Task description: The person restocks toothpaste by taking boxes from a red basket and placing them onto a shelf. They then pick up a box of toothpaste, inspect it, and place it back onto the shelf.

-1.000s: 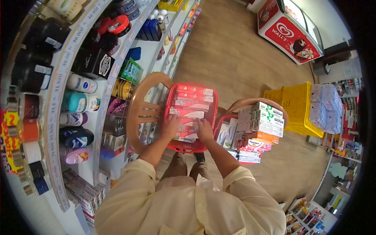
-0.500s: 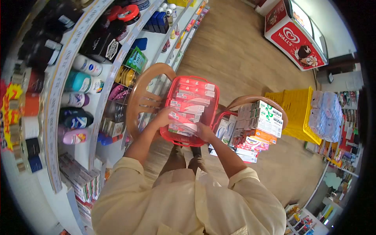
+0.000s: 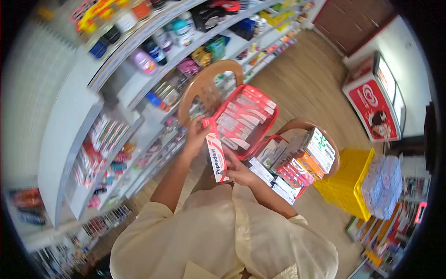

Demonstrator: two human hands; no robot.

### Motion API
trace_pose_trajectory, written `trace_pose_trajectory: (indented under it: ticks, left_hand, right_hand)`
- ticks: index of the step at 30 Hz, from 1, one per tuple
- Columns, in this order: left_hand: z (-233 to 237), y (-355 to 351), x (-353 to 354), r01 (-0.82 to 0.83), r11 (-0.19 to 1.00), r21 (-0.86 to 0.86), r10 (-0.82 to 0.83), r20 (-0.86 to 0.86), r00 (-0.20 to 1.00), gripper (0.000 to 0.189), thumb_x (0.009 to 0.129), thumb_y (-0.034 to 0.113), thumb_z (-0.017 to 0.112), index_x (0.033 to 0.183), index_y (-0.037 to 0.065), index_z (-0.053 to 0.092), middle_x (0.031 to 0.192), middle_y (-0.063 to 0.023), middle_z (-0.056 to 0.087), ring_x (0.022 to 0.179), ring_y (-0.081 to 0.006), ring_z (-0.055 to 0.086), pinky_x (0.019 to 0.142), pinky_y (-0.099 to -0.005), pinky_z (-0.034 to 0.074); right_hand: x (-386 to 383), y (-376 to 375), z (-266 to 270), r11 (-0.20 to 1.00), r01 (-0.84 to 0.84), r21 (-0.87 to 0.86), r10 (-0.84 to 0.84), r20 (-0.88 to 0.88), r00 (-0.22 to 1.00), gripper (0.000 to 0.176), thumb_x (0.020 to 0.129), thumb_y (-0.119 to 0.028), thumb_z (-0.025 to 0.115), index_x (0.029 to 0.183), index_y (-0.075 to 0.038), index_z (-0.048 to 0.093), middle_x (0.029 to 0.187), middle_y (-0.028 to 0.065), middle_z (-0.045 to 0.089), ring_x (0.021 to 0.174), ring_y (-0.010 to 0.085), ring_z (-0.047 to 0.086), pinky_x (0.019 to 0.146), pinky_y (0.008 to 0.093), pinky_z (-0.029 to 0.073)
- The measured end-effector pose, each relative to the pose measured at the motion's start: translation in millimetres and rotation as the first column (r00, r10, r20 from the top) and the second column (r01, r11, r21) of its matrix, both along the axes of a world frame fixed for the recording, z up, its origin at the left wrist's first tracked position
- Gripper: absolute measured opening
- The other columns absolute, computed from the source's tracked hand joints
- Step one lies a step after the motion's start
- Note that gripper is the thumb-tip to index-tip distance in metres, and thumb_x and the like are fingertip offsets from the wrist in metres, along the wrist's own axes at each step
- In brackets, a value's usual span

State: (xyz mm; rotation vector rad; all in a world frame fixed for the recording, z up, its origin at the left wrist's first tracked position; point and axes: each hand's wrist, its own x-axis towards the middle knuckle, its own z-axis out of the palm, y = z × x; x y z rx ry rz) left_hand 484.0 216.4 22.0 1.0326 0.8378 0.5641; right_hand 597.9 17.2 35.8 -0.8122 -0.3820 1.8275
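Both hands hold a white-and-red Pepsodent toothpaste box (image 3: 216, 156) upright in front of my chest. My left hand (image 3: 197, 137) grips its upper end and my right hand (image 3: 237, 171) supports its lower end. Just beyond it, a red basket (image 3: 269, 124) full of similar toothpaste boxes rests on a brown plastic chair (image 3: 204, 86). A second red basket (image 3: 268, 140) on another chair (image 3: 302, 124) to the right holds several stacked toothpaste boxes (image 3: 306, 160).
White shelves (image 3: 69, 135) with bottles, tubes and boxes run along my left. A yellow crate (image 3: 346, 181) and a wrapped pack of tissue (image 3: 383, 183) sit on the wooden floor at the right. A red ice-cream freezer (image 3: 376, 100) stands further back.
My hands lifted one Pepsodent box out of the red basket and brought it up toward me. The view swung left toward the lower shelves.
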Motion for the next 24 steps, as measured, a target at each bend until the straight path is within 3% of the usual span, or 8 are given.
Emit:
trace_pose_trajectory:
  ticks: [3, 4, 5, 8, 11, 13, 16, 24]
  left_hand:
    - [22.3, -39.6, -41.9, -0.128, 0.989, -0.075, 0.138, 0.147, 0.98, 0.073, 0.09, 0.007, 0.066, 0.15, 0.013, 0.023, 0.12, -0.0138, 0.06, 0.107, -0.0184, 0.059, 0.087, -0.0331, 0.051]
    - [32.6, -51.8, -55.7, -0.133, 0.989, -0.063, 0.14, 0.124, 0.982, 0.087, 0.091, 0.006, 0.065, 0.155, 0.017, 0.008, 0.129, -0.0161, 0.055, 0.112, -0.0195, 0.057, 0.09, -0.0345, 0.051]
    - [43.6, -62.5, -72.0, -0.173, 0.983, -0.054, 0.178, 0.125, 0.976, 0.087, 0.091, 0.006, 0.065, 0.155, 0.017, 0.008, 0.129, -0.0161, 0.055, 0.112, -0.0195, 0.057, 0.09, -0.0345, 0.051]
    - [81.2, -98.4, -109.7, -0.152, 0.987, -0.044, 0.156, 0.109, 0.982, 0.095, 0.088, 0.004, 0.067, 0.156, 0.015, 0.001, 0.138, -0.0177, 0.05, 0.118, -0.0202, 0.053, 0.093, -0.0337, 0.048]
    - [87.7, -121.1, -146.1, -0.115, 0.984, 0.139, 0.117, -0.007, 0.993, 0.095, 0.087, 0.004, 0.067, 0.156, 0.013, 0.002, 0.139, -0.018, 0.049, 0.119, -0.0204, 0.053, 0.092, -0.0331, 0.049]
    - [99.9, -134.8, -167.4, -0.108, 0.98, 0.165, 0.108, 0.011, 0.994, 0.096, 0.087, 0.004, 0.067, 0.156, 0.013, 0.001, 0.144, -0.0181, 0.044, 0.121, -0.0192, 0.052, 0.092, -0.0328, 0.049]
    - [111.6, -157.1, -204.4, -0.078, 0.997, 0.015, 0.077, 0.053, 0.996, 0.102, 0.085, 0.004, 0.069, 0.156, 0.017, -0.003, 0.149, -0.018, 0.035, 0.122, -0.0203, 0.052, 0.091, -0.0339, 0.051]
    - [149.3, -194.4, -325.2, -0.069, 0.996, 0.054, 0.065, 0.074, 0.995, 0.101, 0.086, 0.001, 0.066, 0.155, 0.026, -0.004, 0.148, -0.0188, 0.037, 0.121, -0.0261, 0.055, 0.085, -0.0365, 0.058]
  right_hand:
    - [-16.3, -2.8, 28.9, 0.993, -0.113, 0.03, 0.114, -0.066, 0.991, 0.1, 0.086, 0.007, 0.06, 0.155, -0.031, -0.001, 0.138, 0.0102, 0.048, 0.116, 0.0235, 0.057, 0.093, 0.0495, 0.053]
    - [-21.9, -3.1, 31.9, 0.988, -0.135, 0.079, 0.138, -0.036, 0.99, 0.101, 0.086, 0.002, 0.063, 0.154, -0.033, -0.003, 0.139, 0.0094, 0.049, 0.115, 0.028, 0.059, 0.088, 0.049, 0.054]
    - [-27.2, -3.0, 35.7, 0.979, -0.157, 0.13, 0.159, -0.006, 0.987, 0.102, 0.087, -0.003, 0.065, 0.154, -0.035, -0.004, 0.139, 0.0085, 0.049, 0.114, 0.0325, 0.061, 0.084, 0.0486, 0.056]
    - [-43.1, -1.9, 56.0, 0.954, -0.267, 0.135, 0.268, 0.011, 0.963, 0.102, 0.087, -0.004, 0.066, 0.154, -0.034, -0.005, 0.141, 0.008, 0.048, 0.115, 0.0313, 0.061, 0.085, 0.047, 0.055]
    - [-62.6, 0.7, 75.3, 0.928, -0.343, 0.148, 0.34, 0.047, 0.939, 0.105, 0.085, -0.004, 0.069, 0.154, -0.032, -0.004, 0.143, 0.0089, 0.046, 0.116, 0.0303, 0.06, 0.087, 0.0451, 0.055]
    - [-79.4, 1.4, 80.1, 0.904, -0.379, 0.195, 0.387, 0.0, 0.922, 0.105, 0.085, 0.006, 0.065, 0.155, -0.032, -0.004, 0.153, 0.0091, 0.033, 0.127, 0.0251, 0.049, 0.095, 0.0479, 0.052]
    - [-108.8, 2.1, 89.2, 0.883, -0.426, 0.198, 0.434, 0.0, 0.901, 0.107, 0.084, 0.008, 0.065, 0.154, -0.031, -0.005, 0.155, 0.0095, 0.029, 0.133, 0.0255, 0.042, 0.096, 0.0482, 0.052]
    - [-225.2, 6.3, 107.9, 0.81, -0.526, 0.257, 0.516, 0.113, 0.849, 0.106, 0.086, 0.007, 0.063, 0.154, -0.034, -0.007, 0.157, 0.0111, 0.024, 0.131, 0.0268, 0.045, 0.097, 0.0487, 0.051]
